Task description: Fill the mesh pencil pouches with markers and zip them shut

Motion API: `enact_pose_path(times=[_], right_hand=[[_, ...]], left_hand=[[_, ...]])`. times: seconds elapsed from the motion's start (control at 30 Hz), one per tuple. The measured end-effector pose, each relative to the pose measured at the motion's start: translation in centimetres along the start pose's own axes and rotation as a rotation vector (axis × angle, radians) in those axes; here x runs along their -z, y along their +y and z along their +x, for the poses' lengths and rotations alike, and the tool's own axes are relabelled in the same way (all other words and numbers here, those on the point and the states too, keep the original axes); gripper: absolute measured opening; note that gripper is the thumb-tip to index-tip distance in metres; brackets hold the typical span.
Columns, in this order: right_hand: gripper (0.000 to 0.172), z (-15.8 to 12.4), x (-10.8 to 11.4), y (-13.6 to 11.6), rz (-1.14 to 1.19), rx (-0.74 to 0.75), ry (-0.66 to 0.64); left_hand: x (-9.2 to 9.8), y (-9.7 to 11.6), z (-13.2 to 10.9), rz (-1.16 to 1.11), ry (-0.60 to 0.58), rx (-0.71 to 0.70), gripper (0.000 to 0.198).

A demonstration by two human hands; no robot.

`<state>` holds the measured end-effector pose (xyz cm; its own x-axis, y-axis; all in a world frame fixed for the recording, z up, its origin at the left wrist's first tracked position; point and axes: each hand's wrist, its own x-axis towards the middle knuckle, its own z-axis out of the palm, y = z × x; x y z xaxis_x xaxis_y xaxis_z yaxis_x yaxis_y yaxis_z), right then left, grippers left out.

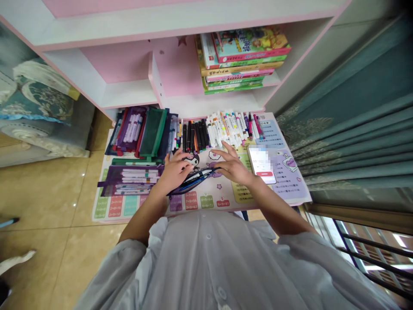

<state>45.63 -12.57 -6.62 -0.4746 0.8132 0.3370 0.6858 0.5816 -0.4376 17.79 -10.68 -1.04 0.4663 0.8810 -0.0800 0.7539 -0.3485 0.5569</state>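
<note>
A dark blue mesh zip pouch [193,181] lies at the front of the desk, its top parted, with blue and white pens inside. My left hand [174,173] is over its left end, thumb and fingers bent at the rim, partly hiding it. At the right corner, my right hand [235,167] pinches the rim while other fingers stretch forward. Beyond my hands lies a row of black markers [195,134], with a pile of white markers [226,127] to its right. A purple mesh pouch [111,178] holding white markers is left of my left hand.
More filled mesh pouches, including a green pouch [153,129], are stacked at the back left. A phone [263,165] lies right of my right hand on the printed desk mat [226,201]. Books [240,69] fill part of the shelf above; a curtain [351,99] hangs at right.
</note>
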Motion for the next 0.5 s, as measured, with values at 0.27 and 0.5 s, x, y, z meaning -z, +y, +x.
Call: enact_pose_path(times=[0.27,0.5], right_hand=[[0.025,-0.4,1.2,2.2,0.107,-0.054,-0.038],[0.021,-0.8,1.6,3.2,0.072,-0.092,-0.009]], left_hand=[[3.1,-3.2,-4.2,-0.052,0.135,-0.026,0.035],[1.9,-4.3,-4.9,0.161,0.164,-0.104,0.018]])
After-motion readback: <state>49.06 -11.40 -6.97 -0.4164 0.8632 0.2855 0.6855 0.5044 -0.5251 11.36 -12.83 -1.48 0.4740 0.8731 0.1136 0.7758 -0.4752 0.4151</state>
